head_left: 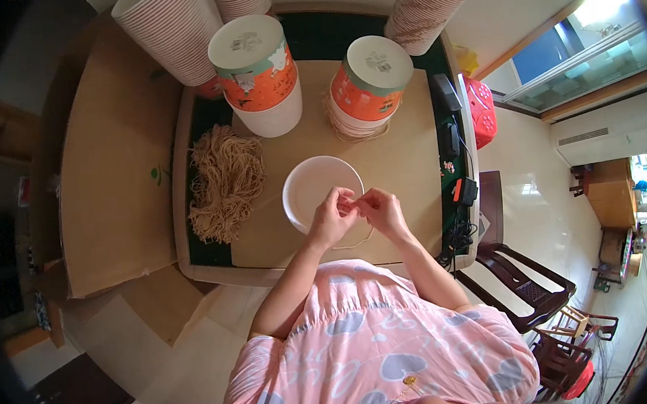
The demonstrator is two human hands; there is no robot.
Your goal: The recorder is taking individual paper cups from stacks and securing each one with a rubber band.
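Over the near right rim of a round white paper tub point(305, 188), my left hand point(331, 220) and my right hand point(385, 214) meet at the fingertips. Both are closed in a pinch. A thin beige string point(355, 244) curves below them on the near side of the tub; its ends are hidden by my fingers. Left of the tub lies a loose heap of the same kind of string point(225, 183). Beyond it stand a stack of upturned orange-printed paper tubs point(261, 85) and a shorter stack point(366, 92) with string around its lower part.
More stacked tubs stand at the far left point(170, 35) and far right point(430, 11). A cardboard sheet point(405, 173) covers the green table. Black adapters and cables point(459, 237) line its right edge. A large cardboard box point(119, 165) stands left; a dark chair point(524, 285) stands right.
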